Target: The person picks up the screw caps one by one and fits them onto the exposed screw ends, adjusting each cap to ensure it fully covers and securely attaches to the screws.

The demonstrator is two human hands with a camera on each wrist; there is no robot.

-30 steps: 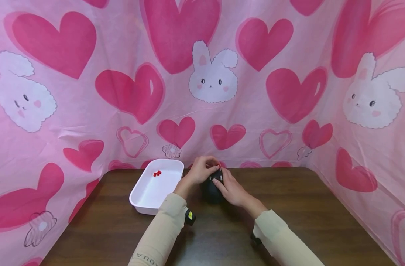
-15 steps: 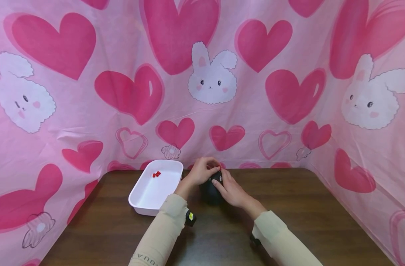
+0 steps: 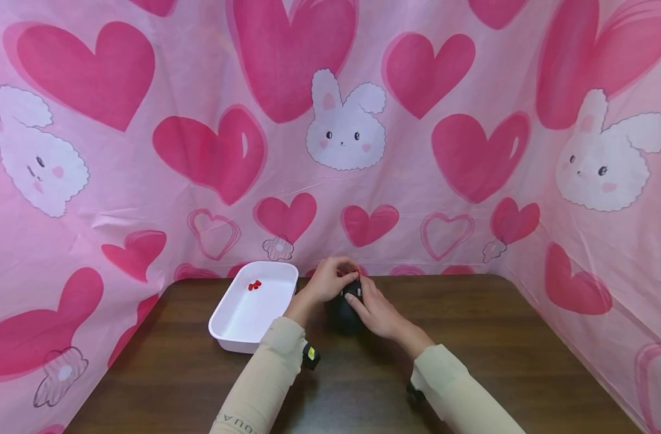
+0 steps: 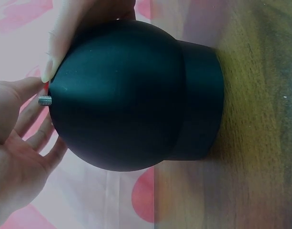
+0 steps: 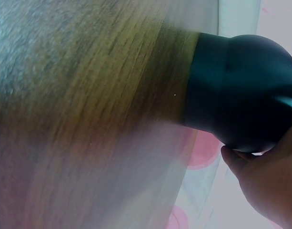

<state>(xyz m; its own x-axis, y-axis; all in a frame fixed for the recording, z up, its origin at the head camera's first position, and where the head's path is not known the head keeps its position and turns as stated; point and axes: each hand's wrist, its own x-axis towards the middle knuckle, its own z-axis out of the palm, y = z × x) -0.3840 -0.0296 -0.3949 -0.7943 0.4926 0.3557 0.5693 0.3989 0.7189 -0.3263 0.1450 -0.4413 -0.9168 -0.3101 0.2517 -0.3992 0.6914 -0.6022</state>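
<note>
A black rounded body (image 4: 122, 95) with a narrower base stands upright on the table. Short threaded metal studs stick out near its top, one of them this screw stud (image 4: 45, 100). My left hand (image 3: 328, 281) reaches over from the left and pinches a small red piece (image 4: 46, 86) beside that stud. On the other side my right hand (image 3: 382, 311) grips the upper part of the black body, its thumb laid on the near face. In the right wrist view the body (image 5: 246, 90) hides most of the work, and the red piece is out of sight there.
Left of the hands is a white tray (image 3: 235, 325) with several small red pieces (image 3: 255, 286) lying near its far end. Everything rests on a dark wooden table (image 3: 363, 386). A pink curtain (image 3: 411, 175) with hearts and rabbits surrounds the back and sides.
Both hands and the black body keep nearly the same positions. Only the head view has shifted slightly.
</note>
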